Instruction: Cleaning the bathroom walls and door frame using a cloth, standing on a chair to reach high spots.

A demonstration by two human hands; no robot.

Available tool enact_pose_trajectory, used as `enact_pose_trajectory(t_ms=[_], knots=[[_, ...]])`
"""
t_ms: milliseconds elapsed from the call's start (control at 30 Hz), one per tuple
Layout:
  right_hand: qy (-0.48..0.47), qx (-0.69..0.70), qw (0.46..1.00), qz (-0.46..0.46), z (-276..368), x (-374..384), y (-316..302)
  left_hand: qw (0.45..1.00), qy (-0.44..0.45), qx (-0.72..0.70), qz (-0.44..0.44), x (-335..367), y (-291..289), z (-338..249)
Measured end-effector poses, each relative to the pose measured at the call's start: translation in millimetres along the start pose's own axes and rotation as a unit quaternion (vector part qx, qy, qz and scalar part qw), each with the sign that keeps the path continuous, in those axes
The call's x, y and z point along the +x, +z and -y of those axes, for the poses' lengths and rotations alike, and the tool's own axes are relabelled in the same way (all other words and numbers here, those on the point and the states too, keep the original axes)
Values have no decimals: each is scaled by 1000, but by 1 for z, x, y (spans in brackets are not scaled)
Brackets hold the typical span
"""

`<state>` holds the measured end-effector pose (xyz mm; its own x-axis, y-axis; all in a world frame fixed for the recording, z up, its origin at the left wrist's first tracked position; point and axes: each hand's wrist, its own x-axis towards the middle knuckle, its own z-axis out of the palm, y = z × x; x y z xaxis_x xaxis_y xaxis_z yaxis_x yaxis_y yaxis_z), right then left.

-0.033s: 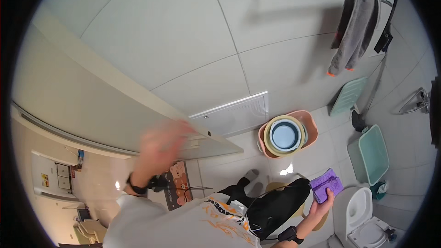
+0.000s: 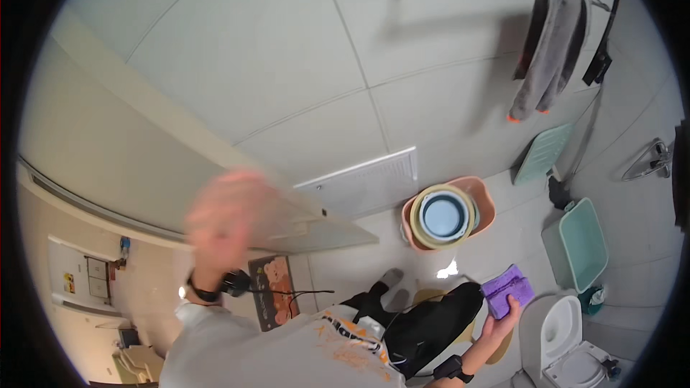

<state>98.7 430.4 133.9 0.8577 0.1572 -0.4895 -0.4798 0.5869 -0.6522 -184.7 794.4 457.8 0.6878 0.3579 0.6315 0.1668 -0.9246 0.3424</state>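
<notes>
In front of the pale door (image 2: pixel 151 122), near its edge, my left hand (image 2: pixel 228 212) is raised and smeared by motion. Its fingers cannot be made out, nor whether it touches the door. A folded purple cloth (image 2: pixel 510 290) is gripped in my right hand (image 2: pixel 500 323), with the thumb pressed over its fold. That hand is beside my knee and to the left of the white toilet (image 2: pixel 557 325). Both wrists carry black straps with a small device.
Nested basins, a blue one (image 2: pixel 442 217) on top and a peach tub (image 2: pixel 486 194) beneath, stand by the wall. A green bin (image 2: pixel 575 244) is near the toilet. A grey towel (image 2: pixel 552 50) hangs from a rail. A patterned mat (image 2: pixel 277 291) lies at the doorway.
My left hand has moved leftward and slightly up, away from the door's edge. My right hand still holds the purple cloth in nearly the same place.
</notes>
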Motion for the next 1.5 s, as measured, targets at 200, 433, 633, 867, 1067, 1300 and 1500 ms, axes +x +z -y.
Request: enact_pose_trajectory(t_ms=[200,433,633,867,1067,1300,1500], knots=[[11,30,998,49,-17,26,-7,808,130,569,-81,78,-73,28],[94,-37,994,50,57,17,24,814,120,568,4,90,-94,48],[244,-53,962,112,99,13,60,829,107,548,-20,91,-86,65],[272,-42,958,75,129,14,74,819,58,571,4,96,-86,75],[251,-103,960,64,176,6,105,829,40,557,9,105,-81,87],[230,-134,962,59,206,-1,141,802,40,596,5,106,-78,95],[216,-157,962,63,224,-11,174,808,33,587,31,96,-75,107]])
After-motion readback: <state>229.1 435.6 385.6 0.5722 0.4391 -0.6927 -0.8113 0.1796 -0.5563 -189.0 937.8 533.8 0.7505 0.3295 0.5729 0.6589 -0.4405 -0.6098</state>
